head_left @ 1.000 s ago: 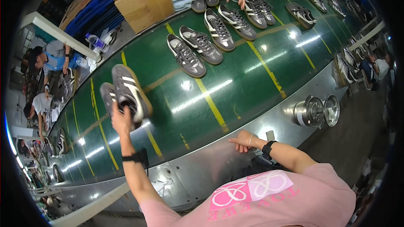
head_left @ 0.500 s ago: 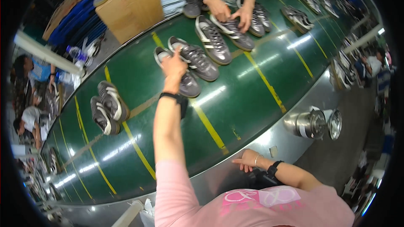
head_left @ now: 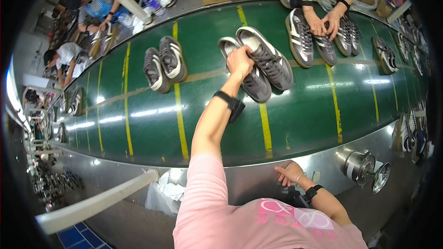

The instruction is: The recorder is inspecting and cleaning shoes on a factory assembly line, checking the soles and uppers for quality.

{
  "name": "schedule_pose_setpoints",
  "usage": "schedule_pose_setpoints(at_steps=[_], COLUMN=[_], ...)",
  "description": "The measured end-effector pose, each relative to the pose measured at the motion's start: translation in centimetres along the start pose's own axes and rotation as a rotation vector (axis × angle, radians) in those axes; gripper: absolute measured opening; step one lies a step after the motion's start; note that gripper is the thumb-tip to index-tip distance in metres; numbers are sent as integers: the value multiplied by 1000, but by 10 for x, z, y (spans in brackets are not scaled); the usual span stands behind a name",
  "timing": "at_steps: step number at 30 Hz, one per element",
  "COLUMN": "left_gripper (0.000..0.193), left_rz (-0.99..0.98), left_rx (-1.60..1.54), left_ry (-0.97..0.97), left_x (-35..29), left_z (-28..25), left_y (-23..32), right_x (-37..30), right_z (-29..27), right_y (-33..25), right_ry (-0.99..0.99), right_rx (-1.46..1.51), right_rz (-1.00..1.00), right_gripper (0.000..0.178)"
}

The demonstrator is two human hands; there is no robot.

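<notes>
A pair of grey sneakers with white stripes lies on the green conveyor belt, and my left hand is closed on it at the collars. The near sneaker is partly hidden by that hand; the far sneaker rests against it, laces up. My right hand, fingers loosely stretched and holding nothing, is at the metal edge in front of the belt. Left of my left hand stands another pair of grey sneakers.
Across the belt, a co-worker's hands work on a grey sneaker, with another sneaker beside it. A metal canister stands at the right edge. A pale rail and a plastic bag are at the lower left.
My view has turned left, so the belt and shoes appear farther right. My left hand stays on the same pair of sneakers; my right hand remains by the metal edge.
</notes>
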State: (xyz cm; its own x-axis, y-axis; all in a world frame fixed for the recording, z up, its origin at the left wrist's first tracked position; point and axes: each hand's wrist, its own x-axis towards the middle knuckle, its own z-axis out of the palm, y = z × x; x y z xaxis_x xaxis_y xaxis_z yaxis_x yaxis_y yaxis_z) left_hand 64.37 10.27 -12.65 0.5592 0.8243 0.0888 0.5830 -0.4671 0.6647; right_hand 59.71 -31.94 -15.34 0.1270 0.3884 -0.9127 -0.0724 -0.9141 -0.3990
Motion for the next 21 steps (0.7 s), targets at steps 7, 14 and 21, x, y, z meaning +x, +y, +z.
schedule_pose_setpoints(at_steps=[7, 14, 21], left_gripper=[40, 39, 17], left_rz=[-529, -920, -1524], left_rx=[-816, -1618, -1737], left_ry=[77, 330, 306], left_x=[-162, -375, -530], left_z=[-67, -82, -54], left_y=[-55, -42, 9], right_x=[4, -7, 16], right_z=[-4, -6, -4], right_y=[15, 29, 59], right_ry=[-7, 26, 80], right_rx=[-148, -162, -114], right_rz=[-43, -134, -358], right_gripper=[61, 61, 53])
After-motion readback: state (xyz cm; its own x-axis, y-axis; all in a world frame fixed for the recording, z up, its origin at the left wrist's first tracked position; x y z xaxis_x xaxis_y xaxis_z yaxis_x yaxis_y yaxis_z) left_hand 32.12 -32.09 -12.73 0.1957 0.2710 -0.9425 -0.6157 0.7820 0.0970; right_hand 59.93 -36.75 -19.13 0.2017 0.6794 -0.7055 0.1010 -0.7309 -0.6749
